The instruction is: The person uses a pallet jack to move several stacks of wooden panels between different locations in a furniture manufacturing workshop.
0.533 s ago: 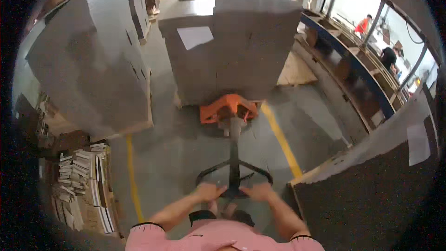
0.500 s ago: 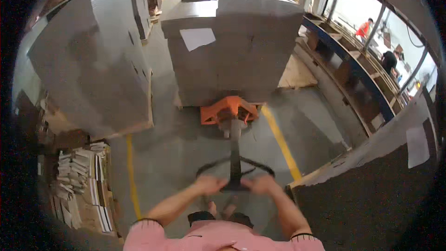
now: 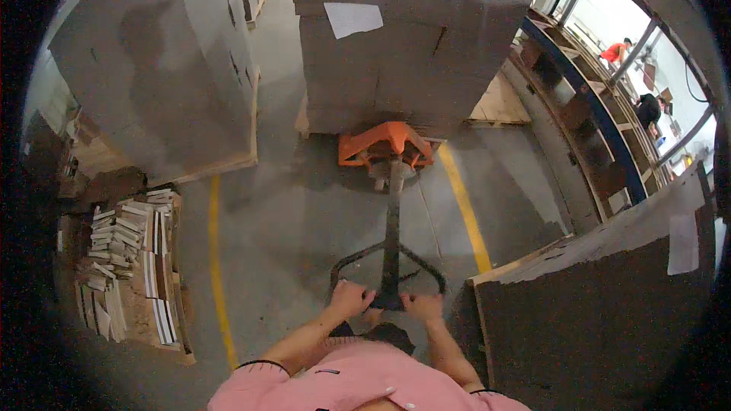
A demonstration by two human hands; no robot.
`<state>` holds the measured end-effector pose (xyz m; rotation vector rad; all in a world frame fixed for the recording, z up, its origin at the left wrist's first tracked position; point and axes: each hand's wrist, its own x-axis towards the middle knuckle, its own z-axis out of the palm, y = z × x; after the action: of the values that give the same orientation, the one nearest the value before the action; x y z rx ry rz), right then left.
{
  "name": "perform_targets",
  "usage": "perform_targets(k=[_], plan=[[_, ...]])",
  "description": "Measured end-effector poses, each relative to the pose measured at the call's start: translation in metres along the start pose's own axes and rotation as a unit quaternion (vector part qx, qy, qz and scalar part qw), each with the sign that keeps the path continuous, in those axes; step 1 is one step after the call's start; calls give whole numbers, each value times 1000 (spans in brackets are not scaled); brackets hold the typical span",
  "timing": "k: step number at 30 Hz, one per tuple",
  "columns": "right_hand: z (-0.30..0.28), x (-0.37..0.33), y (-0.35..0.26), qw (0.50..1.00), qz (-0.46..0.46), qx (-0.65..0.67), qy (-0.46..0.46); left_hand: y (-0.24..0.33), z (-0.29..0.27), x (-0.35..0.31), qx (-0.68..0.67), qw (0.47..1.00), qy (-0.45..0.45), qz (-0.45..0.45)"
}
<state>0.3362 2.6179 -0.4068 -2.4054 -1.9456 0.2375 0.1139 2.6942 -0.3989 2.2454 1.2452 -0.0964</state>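
Judging stage: brown stack (count 1, upper centre of frame) likely already on forks of orange pallet jack (1, centre), forks hidden beneath. Stack not yet off jack; how much is left, cannot tell. Black handle: 1, lower centre. White sheet: 1, on stack front. Hands: 2; left hand, right hand, apart, each curled round handle's lower bar.

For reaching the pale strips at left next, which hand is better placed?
Probably the left hand: it is nearer the pale strips than the right hand, though both grip the black handle.
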Motion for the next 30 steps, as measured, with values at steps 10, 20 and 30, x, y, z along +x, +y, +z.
perform_targets(k=[10, 20, 30], plan=[[-172, 188, 26, 991, -36, 105, 81, 32, -200, 148, 53, 991, 122, 27], [-35, -7, -46, 991, 74, 105, -38, -11, -23, 14, 79, 996, 22, 34], [-166, 186, 14, 977, -16, 117, 175, 29, -205, 145, 66, 969, 222, 89]])
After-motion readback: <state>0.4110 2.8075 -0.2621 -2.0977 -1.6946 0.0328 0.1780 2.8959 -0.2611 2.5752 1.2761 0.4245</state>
